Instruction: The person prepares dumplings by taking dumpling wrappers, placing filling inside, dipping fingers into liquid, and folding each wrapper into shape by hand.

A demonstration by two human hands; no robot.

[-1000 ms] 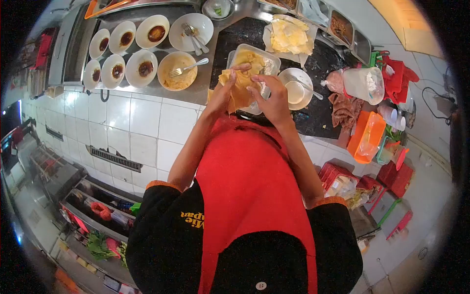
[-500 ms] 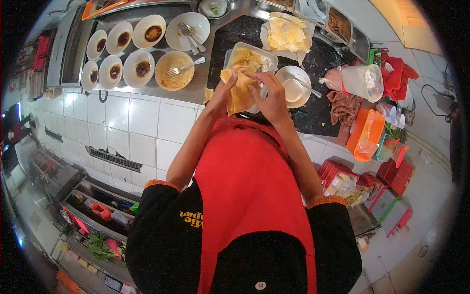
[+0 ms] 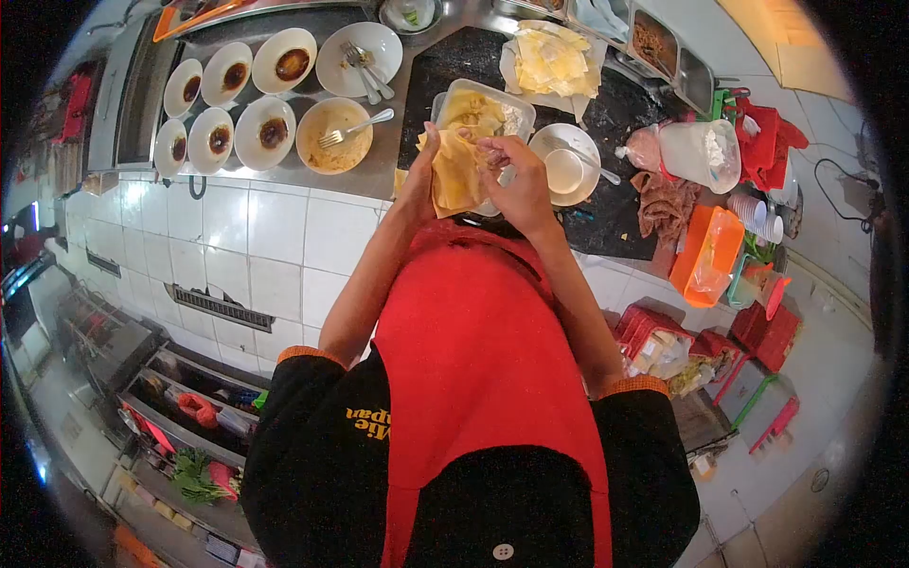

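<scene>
Over the near edge of the counter, my left hand [image 3: 418, 182] grips a yellow wonton wrapper [image 3: 455, 182], thumb side up. My right hand [image 3: 523, 182] has its fingers bent and pinched at the wrapper's right edge; the fingertips are partly hidden. Just beyond both hands is a clear plastic container [image 3: 523, 106] with yellowish filling inside. Further back, a pile of yellow wrappers [image 3: 552, 59] lies on paper. To the right of my right hand stands a white bowl [image 3: 585, 144] holding a smaller cup [image 3: 562, 171] and a utensil.
Several white bowls [image 3: 262, 134] with dark sauce stand in two rows at left. Nearby are a bowl with forks [image 3: 337, 59] and a beige-coated bowl [image 3: 318, 156] with a fork. A brown cloth [image 3: 665, 210], an orange tray [image 3: 705, 257] and a tub of white powder [image 3: 699, 153] sit at right.
The wrapper has turned slightly and spread flatter in my left hand. My right hand has shifted a little left, with its fingers drawn closer together at the wrapper's edge.
</scene>
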